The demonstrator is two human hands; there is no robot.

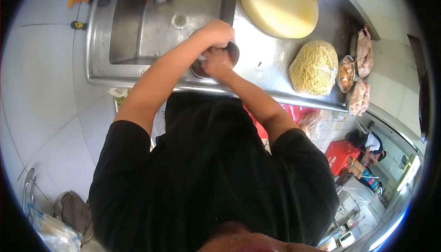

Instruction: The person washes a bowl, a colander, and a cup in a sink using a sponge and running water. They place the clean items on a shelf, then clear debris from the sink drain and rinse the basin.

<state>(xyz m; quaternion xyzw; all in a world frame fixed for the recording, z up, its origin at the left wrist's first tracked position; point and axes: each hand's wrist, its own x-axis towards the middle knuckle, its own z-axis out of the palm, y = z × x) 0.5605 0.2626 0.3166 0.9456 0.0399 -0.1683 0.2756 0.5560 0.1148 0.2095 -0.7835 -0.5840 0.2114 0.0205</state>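
A round metal pot (235,52) sits tilted at the right edge of the sink (158,36), by the counter's front. My left hand (218,33) is closed over the far side of its rim. Inside the pot's mouth is my right hand (217,63), fingers curled and a little blurred. A small whitish bit shows by those fingers, but what it is cannot be made out. Most of the pot's inside is hidden by my hands and left forearm.
On the steel counter (262,63) to the right are a big pale yellow round block (280,6), a bag of noodles (314,68), a bowl of food (346,73) and bags of raw meat (364,52). Another person (373,146) is far off at lower right, near a red crate (341,157).
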